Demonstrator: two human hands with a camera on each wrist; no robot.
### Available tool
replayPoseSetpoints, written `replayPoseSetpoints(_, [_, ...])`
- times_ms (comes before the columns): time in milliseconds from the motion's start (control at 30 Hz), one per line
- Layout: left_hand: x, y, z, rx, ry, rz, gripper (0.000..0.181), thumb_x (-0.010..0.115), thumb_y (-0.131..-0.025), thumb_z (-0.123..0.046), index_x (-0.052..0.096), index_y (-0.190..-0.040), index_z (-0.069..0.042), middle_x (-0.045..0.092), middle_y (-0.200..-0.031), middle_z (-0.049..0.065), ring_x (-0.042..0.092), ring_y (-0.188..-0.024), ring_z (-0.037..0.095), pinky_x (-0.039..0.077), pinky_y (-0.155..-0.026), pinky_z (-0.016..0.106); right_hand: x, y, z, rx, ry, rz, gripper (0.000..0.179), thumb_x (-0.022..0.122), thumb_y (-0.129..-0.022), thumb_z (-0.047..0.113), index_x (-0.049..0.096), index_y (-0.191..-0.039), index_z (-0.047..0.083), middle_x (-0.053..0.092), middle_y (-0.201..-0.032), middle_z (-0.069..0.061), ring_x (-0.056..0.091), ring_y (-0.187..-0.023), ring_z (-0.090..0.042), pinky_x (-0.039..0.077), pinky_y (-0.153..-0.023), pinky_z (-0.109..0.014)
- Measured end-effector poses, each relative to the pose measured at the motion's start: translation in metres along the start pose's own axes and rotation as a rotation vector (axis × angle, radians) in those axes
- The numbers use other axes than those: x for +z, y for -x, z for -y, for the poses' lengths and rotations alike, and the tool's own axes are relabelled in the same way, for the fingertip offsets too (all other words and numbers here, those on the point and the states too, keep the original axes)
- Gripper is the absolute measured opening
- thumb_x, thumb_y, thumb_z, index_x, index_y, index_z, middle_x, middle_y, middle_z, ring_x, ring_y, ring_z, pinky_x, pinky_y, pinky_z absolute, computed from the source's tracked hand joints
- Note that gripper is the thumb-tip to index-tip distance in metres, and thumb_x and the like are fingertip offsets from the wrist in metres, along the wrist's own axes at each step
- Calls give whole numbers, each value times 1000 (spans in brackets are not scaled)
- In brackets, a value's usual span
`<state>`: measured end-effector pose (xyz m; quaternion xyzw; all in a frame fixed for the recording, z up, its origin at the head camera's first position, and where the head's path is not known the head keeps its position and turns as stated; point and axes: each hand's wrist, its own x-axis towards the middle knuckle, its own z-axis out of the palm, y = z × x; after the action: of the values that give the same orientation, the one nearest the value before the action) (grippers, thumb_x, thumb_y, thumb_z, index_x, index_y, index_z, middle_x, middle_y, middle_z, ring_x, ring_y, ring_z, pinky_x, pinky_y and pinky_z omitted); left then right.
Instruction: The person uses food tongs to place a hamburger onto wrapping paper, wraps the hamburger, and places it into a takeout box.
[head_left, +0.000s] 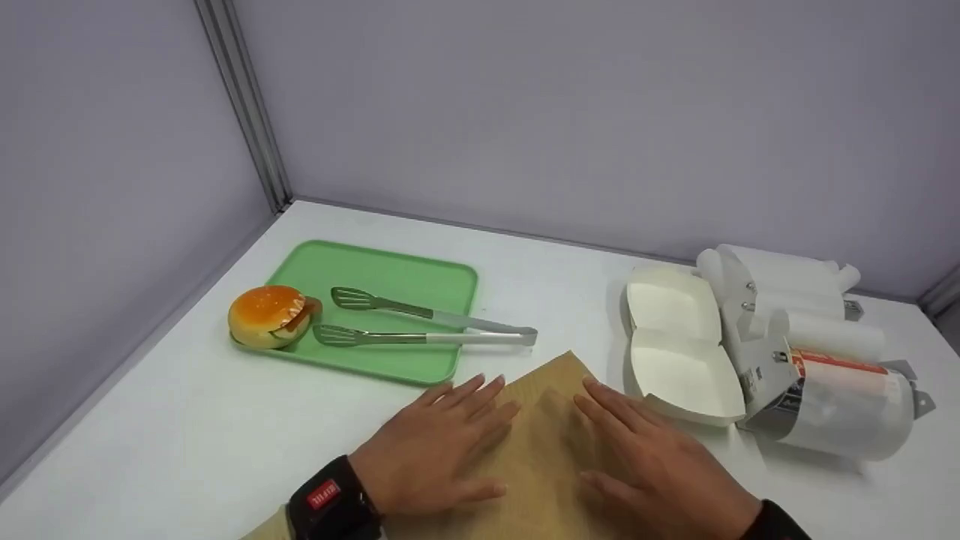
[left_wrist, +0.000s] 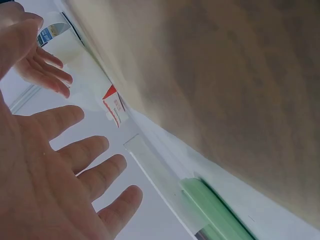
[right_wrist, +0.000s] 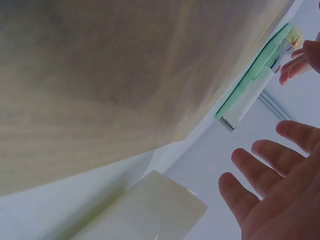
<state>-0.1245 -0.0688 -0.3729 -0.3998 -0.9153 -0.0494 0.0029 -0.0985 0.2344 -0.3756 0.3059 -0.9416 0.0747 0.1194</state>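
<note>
A brown sheet of paper point(head_left: 547, 450) lies on the white table in front of me, one corner pointing away. Over its left side is my left hand point(head_left: 442, 450), palm down with fingers spread. My right hand point(head_left: 652, 457) is over the right side in the same way, its fingers straight. Both wrist views show the palms facing the paper, with nothing in the left hand point(left_wrist: 65, 160) or the right hand point(right_wrist: 280, 185). Beyond the paper, metal tongs point(head_left: 442, 337) rest partly on a green tray point(head_left: 405, 270), beside a burger point(head_left: 270, 319) at the tray's left edge.
An opened white clamshell box point(head_left: 679, 375) stands to the right of my right hand. Beside it is a rack point(head_left: 761, 375) holding several white rolls and a clear plastic one point(head_left: 847, 412). Grey walls point(head_left: 570, 120) enclose the table point(head_left: 165, 435) at the back and left.
</note>
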Motion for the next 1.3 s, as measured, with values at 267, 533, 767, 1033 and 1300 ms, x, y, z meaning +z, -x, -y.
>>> replayPoseSetpoints(267, [0,1,0,-9,3,3,77,46,-96,-69,35,-158,-25,30,-167,6,31,-154,27,33,-122,48,2,-12,4,51,-55,81,74,71,-91,50,46,-153,17,41,-162,-1,47,-143,-23,47,-109,-50])
replayPoseSetpoints(533, [0,1,-1,-10,-6,20,77,47,-95,-69,35,-158,-26,30,-167,5,31,-154,25,33,-122,48,8,-27,6,-14,12,4,75,73,-90,45,48,-150,10,47,-157,-8,52,-139,-27,48,-108,-51])
replayPoseSetpoints(767, [2,6,-3,6,-48,-6,79,49,-95,-69,35,-158,-25,31,-166,5,34,-152,25,35,-120,46,9,-41,10,-39,34,-20,75,73,-90,43,46,-151,7,47,-157,-10,50,-140,-26,45,-111,-48])
replayPoseSetpoints(1033, [2,10,-3,2,-36,16,79,49,-95,-68,36,-158,-23,29,-167,5,33,-153,26,34,-121,46,13,-53,13,-40,27,-6,72,72,-92,39,46,-151,6,47,-156,-13,50,-141,-30,44,-113,-48])
replayPoseSetpoints(1300, [4,10,-4,-7,4,72,80,44,-95,-71,33,-159,-26,28,-167,3,31,-154,26,33,-122,48,20,-70,17,-48,43,9,65,71,-93,32,49,-148,3,49,-153,-17,52,-138,-32,43,-114,-47])
